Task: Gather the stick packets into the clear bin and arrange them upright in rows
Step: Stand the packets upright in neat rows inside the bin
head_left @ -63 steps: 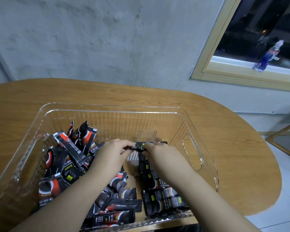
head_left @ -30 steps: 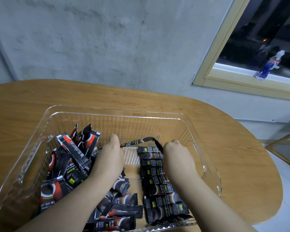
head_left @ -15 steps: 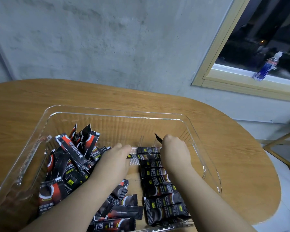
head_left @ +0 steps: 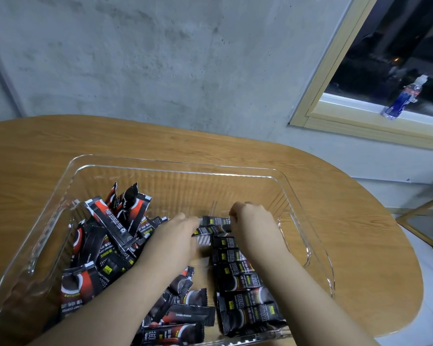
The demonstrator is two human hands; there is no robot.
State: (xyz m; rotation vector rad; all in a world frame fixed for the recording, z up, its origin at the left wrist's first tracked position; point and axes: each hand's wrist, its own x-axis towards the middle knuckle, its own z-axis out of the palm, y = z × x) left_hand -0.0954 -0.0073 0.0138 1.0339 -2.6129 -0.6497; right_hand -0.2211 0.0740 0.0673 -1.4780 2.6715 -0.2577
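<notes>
My left hand and right hand now pinch one stick packet lowered onto the row by the clear bin's right wall; it grows.

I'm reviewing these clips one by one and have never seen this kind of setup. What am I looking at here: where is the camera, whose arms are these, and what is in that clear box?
There is no machine here. The one picture comes from a wide-angle camera worn on a person's head, looking forward and down, so the two bare arms reaching in from the bottom are the wearer's own.

A clear bin sits on a wooden table. On its left side lies a loose heap of packets; on its right side a tidy row of packets runs away from the person.

The left hand and right hand meet at the far end of that row, each with a grip on an end of one packet.

A bottle stands on the window sill.
</notes>
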